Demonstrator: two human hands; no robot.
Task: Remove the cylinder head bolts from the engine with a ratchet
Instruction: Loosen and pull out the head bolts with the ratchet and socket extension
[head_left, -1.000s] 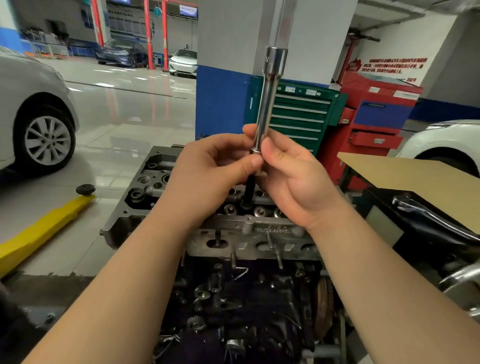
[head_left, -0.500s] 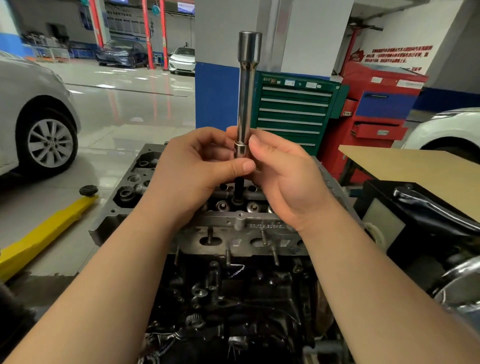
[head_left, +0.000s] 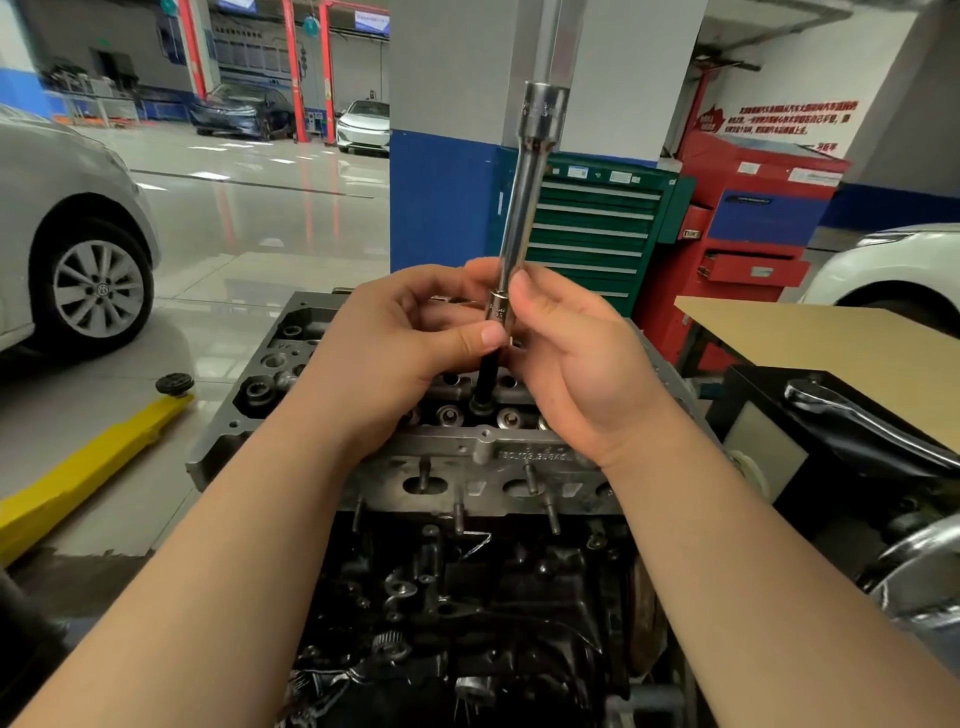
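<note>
A long chrome extension bar (head_left: 522, 208) stands nearly upright over the cylinder head (head_left: 483, 452), leaning slightly right at the top. A dark bit (head_left: 487, 379) under its lower socket reaches down to a bolt in the head. My left hand (head_left: 395, 353) pinches the socket end from the left with the thumb. My right hand (head_left: 576, 358) pinches it from the right. No ratchet handle is on the bar's top end. The engine block (head_left: 467, 613) lies below the head.
A chrome ratchet-like tool (head_left: 862, 421) lies on a black surface at the right, beside a brown board (head_left: 831, 343). Green (head_left: 592, 234) and red (head_left: 753, 228) tool cabinets stand behind. A yellow lift arm (head_left: 88, 467) lies on the floor at left, near a white car (head_left: 67, 234).
The bar's top has tilted to the right again after standing straight half a second ago. Both hands keep their pinch at its lower end.
</note>
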